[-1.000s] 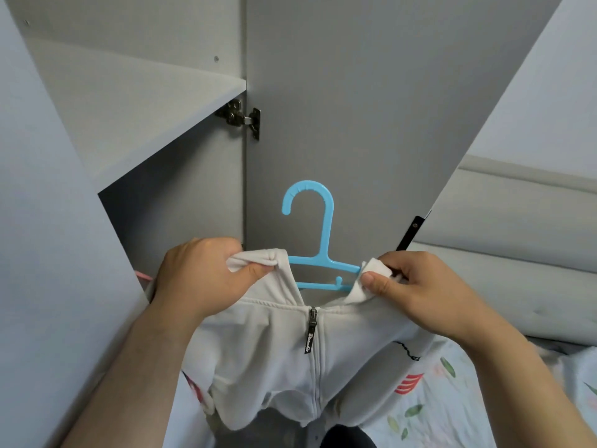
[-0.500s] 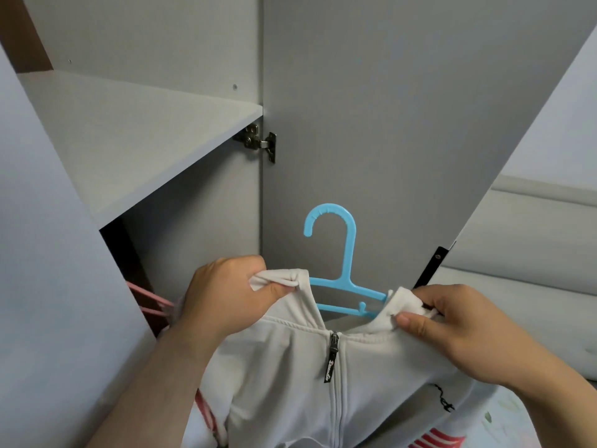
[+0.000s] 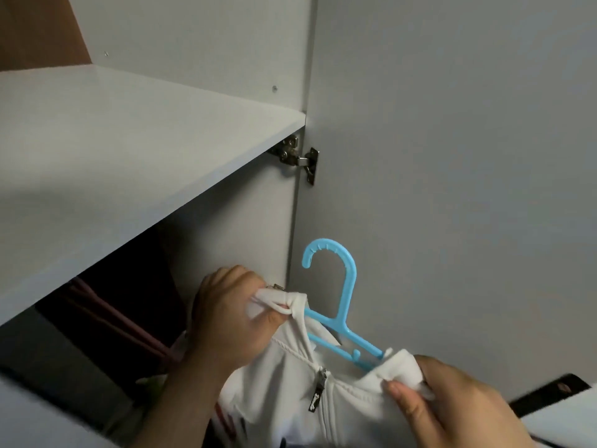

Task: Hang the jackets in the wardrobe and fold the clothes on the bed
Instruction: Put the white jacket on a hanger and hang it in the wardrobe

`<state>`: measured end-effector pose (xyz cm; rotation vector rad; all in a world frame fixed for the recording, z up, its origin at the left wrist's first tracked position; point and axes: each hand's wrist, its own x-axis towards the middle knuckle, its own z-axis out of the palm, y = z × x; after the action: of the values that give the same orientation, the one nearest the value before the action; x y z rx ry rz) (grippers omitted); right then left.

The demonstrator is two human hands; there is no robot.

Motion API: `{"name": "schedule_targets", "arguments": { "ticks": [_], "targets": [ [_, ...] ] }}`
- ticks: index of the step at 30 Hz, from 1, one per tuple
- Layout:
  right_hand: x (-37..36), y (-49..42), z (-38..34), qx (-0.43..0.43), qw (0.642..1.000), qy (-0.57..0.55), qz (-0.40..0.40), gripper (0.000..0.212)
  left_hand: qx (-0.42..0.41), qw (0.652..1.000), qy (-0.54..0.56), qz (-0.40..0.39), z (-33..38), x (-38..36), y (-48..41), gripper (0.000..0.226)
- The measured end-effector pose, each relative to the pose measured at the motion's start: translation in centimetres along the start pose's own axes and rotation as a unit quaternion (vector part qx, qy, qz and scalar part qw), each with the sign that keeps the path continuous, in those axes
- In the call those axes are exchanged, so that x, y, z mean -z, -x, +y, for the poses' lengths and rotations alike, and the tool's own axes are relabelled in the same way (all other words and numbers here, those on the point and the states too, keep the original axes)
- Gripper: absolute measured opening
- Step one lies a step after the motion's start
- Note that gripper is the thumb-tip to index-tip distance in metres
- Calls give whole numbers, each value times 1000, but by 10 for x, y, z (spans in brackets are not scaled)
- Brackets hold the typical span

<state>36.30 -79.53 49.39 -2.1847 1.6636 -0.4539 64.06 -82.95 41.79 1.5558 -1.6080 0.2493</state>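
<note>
Right hand [image 3: 458, 409], nearest the camera: thumb and fingers [image 3: 408, 404] pinch the right collar edge of the white jacket [image 3: 284, 399].

Jacket: zipped at the front and carried on the blue hanger [image 3: 347, 305], in the air in front of the open wardrobe, not yet hung.

Left hand [image 3: 229, 321], higher and farther in: its fingers are curled round the left collar edge.

Hanger: long axis tilted, left shoulder high, right shoulder low. The hook stands above and between the hands, with its opening facing left toward the dark compartment [image 3: 106, 318].

Compartment: lies left of and beyond the hook, under the shelf [image 3: 129, 150]. Pink hangers [image 3: 97, 305] show inside. The rail is not visible.

Judgement: the left hand is nearer the opening, so it should lead the hook in leftward, under the shelf edge.

Wardrobe door [image 3: 452, 156]: stands open just behind the hook.
</note>
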Motion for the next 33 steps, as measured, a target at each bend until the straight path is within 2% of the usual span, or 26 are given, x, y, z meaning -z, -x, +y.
{"name": "schedule_targets", "arguments": {
  "ticks": [2, 6, 8, 10, 11, 16, 18, 22, 25, 28, 33],
  "targets": [
    [-10, -15, -2, 2, 1000, 5, 4, 36, 12, 1000, -18, 20, -9, -7, -1, 35],
    [-27, -38, 0, 34, 999, 4, -2, 23, 49, 998, -38, 30, -23, -13, -2, 38],
    [-35, -47, 5, 62, 998, -10, 17, 26, 59, 996, -68, 26, -26, -17, 4, 40],
    [-39, -57, 4, 99, 990, 6, 98, 42, 70, 992, -98, 40, -29, -23, 11, 38],
    [-44, -61, 5, 120, 983, 12, 137, 42, 77, 990, -105, 48, -32, -28, 15, 37],
    [-86, -78, 18, 184, 947, 56, 256, 26, 84, 985, -113, 100, -55, -54, 23, 36],
    [-104, -82, 19, 185, 937, 58, 290, 28, 82, 984, -102, 124, -66, -61, 25, 38],
    [-139, -87, 28, 175, 927, 26, 330, 19, 79, 980, -97, 157, -84, -77, 33, 44],
    [-161, -91, 43, 162, 938, -18, 306, 27, 48, 969, -162, 178, -81, -92, 37, 53],
    [-169, -89, 57, 163, 946, -41, 279, 33, 32, 966, -206, 155, -69, -93, 39, 59],
    [-162, -91, 57, 202, 944, -98, 242, 19, 64, 945, -305, 96, -56, -67, 40, 51]
  ]
}}
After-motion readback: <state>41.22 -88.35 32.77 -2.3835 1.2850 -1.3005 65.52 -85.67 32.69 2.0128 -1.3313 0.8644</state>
